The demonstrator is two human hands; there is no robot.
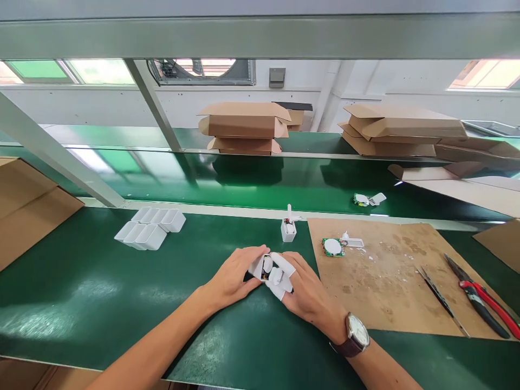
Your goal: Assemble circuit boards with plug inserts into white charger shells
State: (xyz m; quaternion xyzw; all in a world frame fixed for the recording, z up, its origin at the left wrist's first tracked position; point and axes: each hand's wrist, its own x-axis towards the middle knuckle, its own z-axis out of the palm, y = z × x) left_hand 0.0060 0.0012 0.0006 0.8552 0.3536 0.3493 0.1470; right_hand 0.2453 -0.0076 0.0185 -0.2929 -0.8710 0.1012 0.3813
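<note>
My left hand (235,273) is closed around a small white plastic housing (257,267) lying on its side, its open end facing right. My right hand (306,287), with white finger cots on thumb and finger, pinches a white part (276,276) at that opening. Dark and coloured bits show inside the housing's mouth; how far the part sits in it I cannot tell. Just beyond my hands stands a similar white housing (288,232) with a white piece sticking out of its top. To the right, a green circuit board (333,247) with a white disc lies on brown cardboard.
Several empty white housings (148,230) sit grouped at left. Tweezers (441,298) and red-handled pliers (479,300) lie on the cardboard sheet (377,303). Another board assembly (369,200) rests on the green belt (309,181). Cardboard boxes (246,125) are stacked behind; a metal post (60,151) slants at left.
</note>
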